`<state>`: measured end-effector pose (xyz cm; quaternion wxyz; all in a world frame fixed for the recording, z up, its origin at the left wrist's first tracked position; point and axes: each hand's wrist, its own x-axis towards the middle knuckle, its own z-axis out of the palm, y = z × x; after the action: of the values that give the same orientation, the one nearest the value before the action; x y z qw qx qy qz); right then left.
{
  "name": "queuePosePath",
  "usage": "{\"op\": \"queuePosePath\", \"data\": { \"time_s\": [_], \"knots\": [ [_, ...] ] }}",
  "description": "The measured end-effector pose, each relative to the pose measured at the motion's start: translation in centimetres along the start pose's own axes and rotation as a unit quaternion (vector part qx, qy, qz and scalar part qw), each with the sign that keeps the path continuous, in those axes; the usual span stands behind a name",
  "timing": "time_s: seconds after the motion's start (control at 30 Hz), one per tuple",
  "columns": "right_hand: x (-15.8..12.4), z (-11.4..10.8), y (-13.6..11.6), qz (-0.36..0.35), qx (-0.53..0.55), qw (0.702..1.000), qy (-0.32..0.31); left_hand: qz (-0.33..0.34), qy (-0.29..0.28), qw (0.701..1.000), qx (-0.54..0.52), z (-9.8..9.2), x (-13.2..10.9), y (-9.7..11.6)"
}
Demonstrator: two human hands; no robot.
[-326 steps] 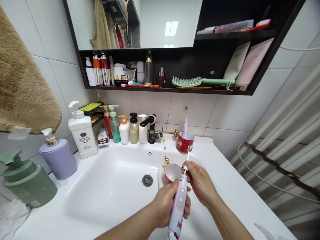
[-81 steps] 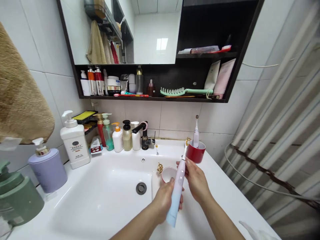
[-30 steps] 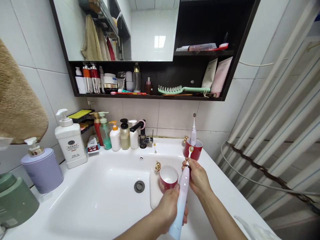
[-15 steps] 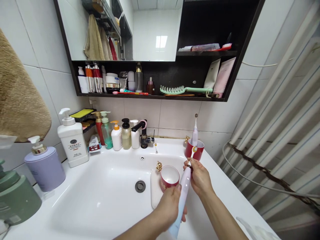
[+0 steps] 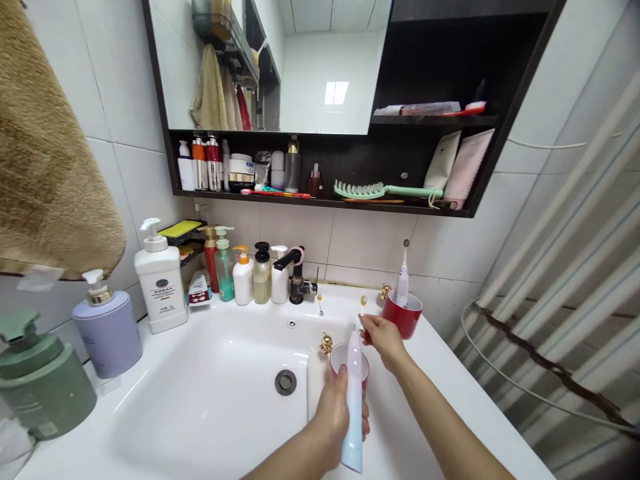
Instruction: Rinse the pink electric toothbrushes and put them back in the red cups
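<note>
My left hand (image 5: 334,407) is wrapped round an electric toothbrush handle (image 5: 354,400), pink at the top and pale blue below, held upright with a slight tilt. A thin metal pin shows at its top. Just above and to the right, my right hand (image 5: 383,339) pinches a small toothbrush head (image 5: 363,304), which looks apart from the pin. Behind the handle stands a red cup (image 5: 337,360) with a white inside and a gold figure on its handle, partly hidden. Another brush head (image 5: 321,304) lies on the sink's back ledge.
A second red cup (image 5: 411,323) at the right back holds another electric toothbrush (image 5: 403,283). The black faucet (image 5: 296,277) and several pump bottles (image 5: 243,280) line the back of the white sink (image 5: 210,400). A dark shelf (image 5: 360,203) overhangs; pipes (image 5: 550,267) run at right.
The brush head in my right hand has come off the handle's top and moved up and left. The handle is more upright, now in front of the nearer cup. The view has shifted slightly.
</note>
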<state>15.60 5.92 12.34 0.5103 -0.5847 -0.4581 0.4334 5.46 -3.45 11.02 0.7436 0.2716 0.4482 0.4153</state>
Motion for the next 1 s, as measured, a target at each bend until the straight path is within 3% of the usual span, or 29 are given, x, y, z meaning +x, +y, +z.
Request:
{"op": "queuePosePath", "data": {
  "time_s": [0.13,0.27,0.53,0.7,0.83,0.9,1.0],
  "knots": [
    [4.0,3.3,0.0,0.032,-0.154,0.987,-0.020,0.008,0.038,0.998,-0.052,-0.1,0.0,1.0],
    [7.1,5.2,0.7,0.039,-0.276,0.960,-0.033,0.020,0.059,0.994,-0.091,-0.5,0.3,1.7],
    [8.7,6.6,0.8,-0.019,-0.415,0.909,-0.036,0.026,0.063,0.993,-0.097,-0.7,1.5,2.2],
    [8.2,8.4,0.9,-0.054,-0.415,0.907,-0.045,0.012,0.101,0.992,-0.076,-0.6,1.6,2.5],
    [7.7,9.3,0.7,-0.045,-0.366,0.928,-0.045,0.048,0.064,0.993,-0.086,-0.9,1.3,2.4],
    [6.9,8.7,0.1,-0.034,-0.325,0.944,-0.042,0.058,0.050,0.993,-0.088,-1.0,1.2,2.1],
    [4.5,6.0,-1.1,-0.024,-0.242,0.969,-0.044,0.049,0.031,0.997,-0.046,-1.0,1.1,1.5]
  ]
}}
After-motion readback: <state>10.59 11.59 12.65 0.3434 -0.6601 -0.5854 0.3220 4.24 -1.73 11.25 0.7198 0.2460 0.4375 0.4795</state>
